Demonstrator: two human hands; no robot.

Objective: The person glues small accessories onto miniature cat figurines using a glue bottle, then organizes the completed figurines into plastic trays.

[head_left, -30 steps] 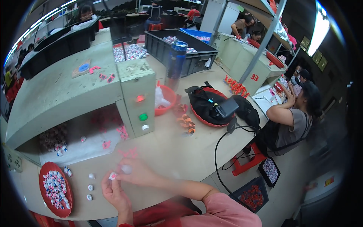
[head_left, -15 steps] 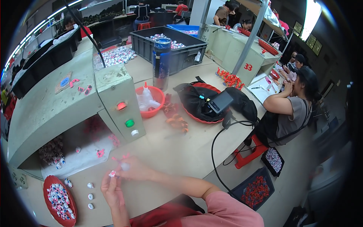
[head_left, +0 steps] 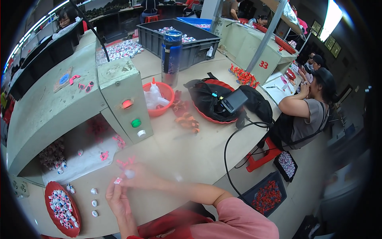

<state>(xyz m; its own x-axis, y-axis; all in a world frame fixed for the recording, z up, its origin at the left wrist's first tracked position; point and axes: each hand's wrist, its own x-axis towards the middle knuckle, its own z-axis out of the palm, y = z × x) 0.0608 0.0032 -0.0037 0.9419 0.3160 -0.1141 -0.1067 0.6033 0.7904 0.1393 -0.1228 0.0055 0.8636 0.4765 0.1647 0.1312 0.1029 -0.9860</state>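
Over the near part of the table my two hands meet. My left hand (head_left: 116, 199) is closed, its fingertips pinching a small white and pink piece (head_left: 117, 181). Right beside it, my right hand (head_left: 140, 176) is smeared but has its fingers drawn together around something. A pale rounded spot (head_left: 129, 174) shows at those fingers, and a blurred pink shape (head_left: 125, 161) lies just beyond; I cannot make out what either is. Three small white pieces (head_left: 94, 203) stand in a row left of my left hand. Farther left, a red dish (head_left: 78, 223) holds many white, pink and blue pieces.
A pale green machine (head_left: 119, 89) with an open bay rises at left, pink pieces (head_left: 104, 155) on its white sheet. Beyond my hands stand an orange bowl (head_left: 172, 95), a tumbler (head_left: 171, 59), a black bag (head_left: 254, 107) and a grey crate (head_left: 199, 47). A black cable (head_left: 226, 153) hangs at right; a co-worker (head_left: 308, 115) sits there.
The whole view has shifted slightly. My hands stay together in almost the same place, with the small piece still in my left fingertips.
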